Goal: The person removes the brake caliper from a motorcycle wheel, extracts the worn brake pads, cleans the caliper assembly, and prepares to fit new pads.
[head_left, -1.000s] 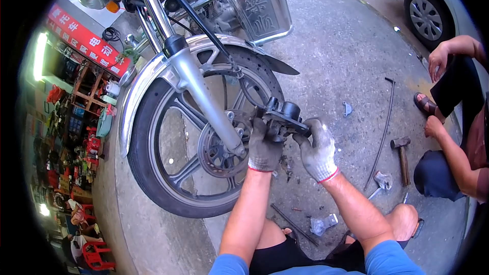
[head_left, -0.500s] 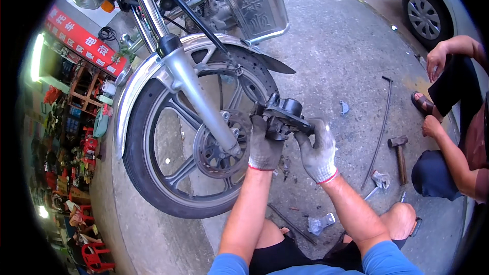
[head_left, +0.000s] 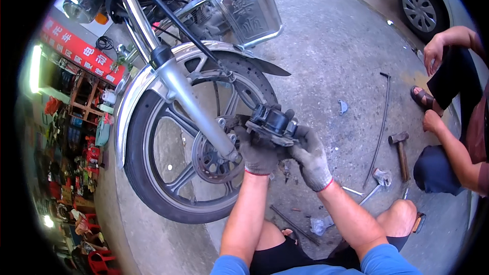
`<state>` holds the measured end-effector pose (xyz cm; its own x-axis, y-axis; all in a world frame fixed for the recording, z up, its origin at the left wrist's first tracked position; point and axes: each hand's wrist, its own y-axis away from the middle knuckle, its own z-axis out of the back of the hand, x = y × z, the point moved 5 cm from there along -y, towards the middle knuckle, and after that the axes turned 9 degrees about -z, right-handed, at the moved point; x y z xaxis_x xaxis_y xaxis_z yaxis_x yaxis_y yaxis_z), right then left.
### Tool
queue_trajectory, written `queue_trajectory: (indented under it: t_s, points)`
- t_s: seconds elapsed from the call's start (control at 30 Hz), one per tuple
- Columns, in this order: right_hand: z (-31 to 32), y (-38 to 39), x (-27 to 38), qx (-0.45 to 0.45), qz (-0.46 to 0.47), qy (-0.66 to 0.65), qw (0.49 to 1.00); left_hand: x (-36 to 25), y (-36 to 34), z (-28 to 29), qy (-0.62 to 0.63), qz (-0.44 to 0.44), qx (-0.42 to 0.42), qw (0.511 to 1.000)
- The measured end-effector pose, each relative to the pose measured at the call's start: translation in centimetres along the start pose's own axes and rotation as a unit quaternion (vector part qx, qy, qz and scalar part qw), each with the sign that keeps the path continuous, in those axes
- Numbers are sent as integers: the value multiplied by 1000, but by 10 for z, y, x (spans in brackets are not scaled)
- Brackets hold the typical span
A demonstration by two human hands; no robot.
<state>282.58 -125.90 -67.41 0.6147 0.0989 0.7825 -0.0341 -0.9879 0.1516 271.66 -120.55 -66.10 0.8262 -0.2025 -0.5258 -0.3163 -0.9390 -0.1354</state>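
Both my gloved hands hold a black, greasy brake caliper beside the front wheel of a motorcycle. My left hand closes round its left and lower side, while my right hand grips its right end with fingers curled. The dark glove tips partly blend with the caliper, so the exact finger contact is hard to make out. Just left of my left hand is the brake disc, at the foot of the silver fork leg. The black tyre surrounds the spoked alloy rim.
On the concrete to the right lie a hammer, a long thin rod and a small metal bracket. A clear plastic bag is near my knees. Someone crouches at the right, one hand hanging over a knee. A car wheel stands behind.
The caliper has been turned in my hands and lowered slightly, with its rounded black body now facing up. My right hand has shifted a little left and down.
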Motion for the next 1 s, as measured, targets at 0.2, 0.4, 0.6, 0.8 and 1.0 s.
queue_trajectory:
  t_s: [0.2, 0.4, 0.6, 0.8, 1.0]
  points:
    - [-9, -3, -1, 57, -72, -155, 984, -3, 2, 6, 51, -2, -22, 998]
    - [1, -24, -8, -33, 26, 123, 992, -6, 0, -6, -74, -41, 25, 996]
    - [-2, -35, -26, -53, -24, -54, 997, -6, 2, 13, -87, 3, 0, 996]
    - [0, -29, -37, 5, -299, -289, 910, -4, -1, 23, -173, -24, -13, 985]
    - [12, -15, -25, -44, -247, -239, 938, -10, -5, 12, -156, -70, -12, 985]
